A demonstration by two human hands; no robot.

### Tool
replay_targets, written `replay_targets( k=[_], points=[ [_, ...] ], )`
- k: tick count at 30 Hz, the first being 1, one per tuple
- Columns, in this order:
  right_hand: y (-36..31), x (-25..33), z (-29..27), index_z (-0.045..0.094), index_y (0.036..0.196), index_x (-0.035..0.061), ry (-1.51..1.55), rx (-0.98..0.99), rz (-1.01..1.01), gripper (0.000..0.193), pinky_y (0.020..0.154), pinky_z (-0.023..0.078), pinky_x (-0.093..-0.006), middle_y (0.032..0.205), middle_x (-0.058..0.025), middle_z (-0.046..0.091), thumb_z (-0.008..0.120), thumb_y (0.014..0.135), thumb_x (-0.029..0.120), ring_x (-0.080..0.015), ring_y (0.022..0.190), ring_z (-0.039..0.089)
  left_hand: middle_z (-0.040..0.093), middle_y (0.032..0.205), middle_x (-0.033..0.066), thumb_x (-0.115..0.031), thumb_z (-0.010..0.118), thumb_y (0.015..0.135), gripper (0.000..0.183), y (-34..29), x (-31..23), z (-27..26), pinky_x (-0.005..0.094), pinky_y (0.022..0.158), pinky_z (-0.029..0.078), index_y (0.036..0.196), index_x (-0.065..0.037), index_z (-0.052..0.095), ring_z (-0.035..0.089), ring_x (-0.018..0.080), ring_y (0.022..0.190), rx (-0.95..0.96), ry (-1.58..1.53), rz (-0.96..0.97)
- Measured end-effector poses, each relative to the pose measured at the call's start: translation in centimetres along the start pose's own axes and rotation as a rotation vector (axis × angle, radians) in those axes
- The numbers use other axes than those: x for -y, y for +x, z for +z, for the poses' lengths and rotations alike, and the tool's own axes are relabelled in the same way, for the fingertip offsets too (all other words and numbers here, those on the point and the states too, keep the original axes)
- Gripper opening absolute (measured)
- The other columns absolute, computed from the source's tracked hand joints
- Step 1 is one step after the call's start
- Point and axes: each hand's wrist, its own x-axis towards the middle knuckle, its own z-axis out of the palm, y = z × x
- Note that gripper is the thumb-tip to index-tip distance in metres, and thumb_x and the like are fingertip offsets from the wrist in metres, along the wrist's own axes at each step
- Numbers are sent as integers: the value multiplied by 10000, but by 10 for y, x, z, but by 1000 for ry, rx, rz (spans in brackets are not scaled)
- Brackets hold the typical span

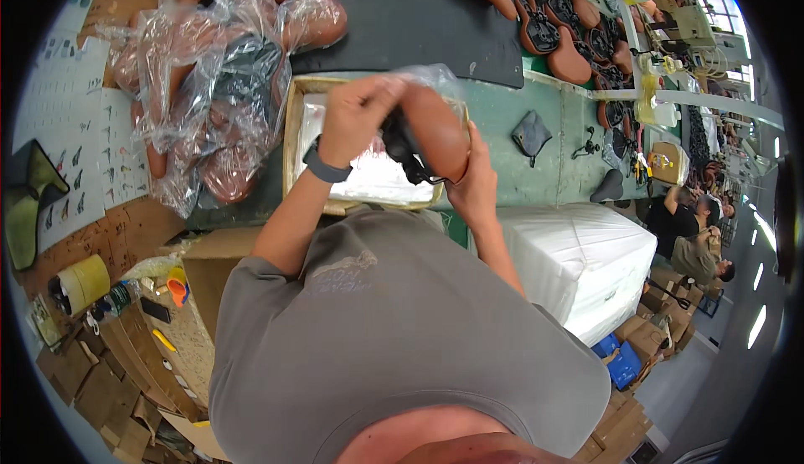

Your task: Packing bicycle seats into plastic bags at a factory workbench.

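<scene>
A brown bicycle saddle (pixel 437 133) with a black underside is tilted up in front of me. My right hand (pixel 477 181) grips its wide rear end, thumb along the edge. At the narrow end, the fingers of my left hand (pixel 356 119) are pinched together on a clear plastic bag (pixel 440 79), slightly blurred; the bag bunches behind the saddle's nose. A dark band circles my left wrist. Below the saddle lies a shallow framed tray (pixel 293 129) with a bright, shiny white inside, partly hidden by my hands.
Plastic-wrapped brown saddles (pixel 226 104) are heaped at the left. Unwrapped saddles (pixel 569 64) crowd the far right, beyond a black mat (pixel 410 28). A dark folded pouch-like piece (pixel 531 135) lies on the green table (pixel 502 95). A white-wrapped block (pixel 578 259) stands at my right; people work farther off.
</scene>
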Motion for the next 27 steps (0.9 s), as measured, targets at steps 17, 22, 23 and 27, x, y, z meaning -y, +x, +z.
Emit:
replay_targets(
  k=[17,22,23,27],
  points=[
    [525,-305,-15,155,1771,132,-196,-230,248,1195,1181,470,-554,1607,-303,490,906,869,359,-499,1446,532,698,966,49,-118,654,1115,235,5,121,-117,311,746,513,1277,22,752,612,151,796,-563,739,-484],
    [610,-306,6,135,1780,346,-384,-43,429,1168,1161,504,-574,1613,-337,456,898,896,372,-508,1429,557,642,1055,7,-130,659,1116,359,-51,130,-56,263,674,483,1464,-47,623,513,110,725,-942,557,-424],
    [605,-307,12,147,1776,365,-355,-47,413,1142,1113,541,-559,1539,-335,500,886,906,360,-510,1338,619,662,1039,22,-132,670,1109,305,-64,145,-47,280,670,496,1398,-37,656,546,119,732,-790,537,-385],
    [499,-308,49,208,1764,400,-313,-155,304,1050,972,603,-568,1266,-313,589,840,933,287,-518,1073,720,747,947,125,-158,738,1050,158,-48,161,17,387,682,560,1141,-30,751,720,255,797,102,794,-365]
  ],
)
